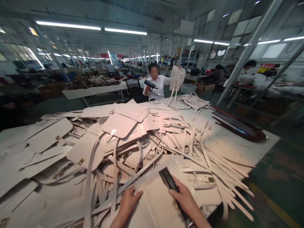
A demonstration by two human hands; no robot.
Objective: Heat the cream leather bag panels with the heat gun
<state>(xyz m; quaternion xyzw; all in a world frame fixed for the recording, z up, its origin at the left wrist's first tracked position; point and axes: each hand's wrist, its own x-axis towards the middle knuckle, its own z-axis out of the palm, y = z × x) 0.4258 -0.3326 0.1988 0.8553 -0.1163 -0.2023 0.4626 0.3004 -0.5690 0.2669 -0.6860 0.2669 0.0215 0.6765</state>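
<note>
- Because pale pieces [121, 125] and straps [89, 180] crowd my table [239, 148], I seem confined to its near edge.
- Far right, a grey bin [188, 89]; contents indistinct.
- Near centre, a pale panel [155, 199], probably steadied by my left hand [129, 201]; whether those fingers grip, I cannot tell.
- My right hand [185, 197] wraps a black tool [168, 179] over it.

Long tube lights [68, 25] overhead, windows [274, 51] in grey right wall [219, 27]. Green floor [280, 174], yellow line [273, 202] lower right. Slanted metal post [250, 50] right. Pale table [92, 92] mid-left. Far end [123, 60] dim, probably more workstations.
</note>
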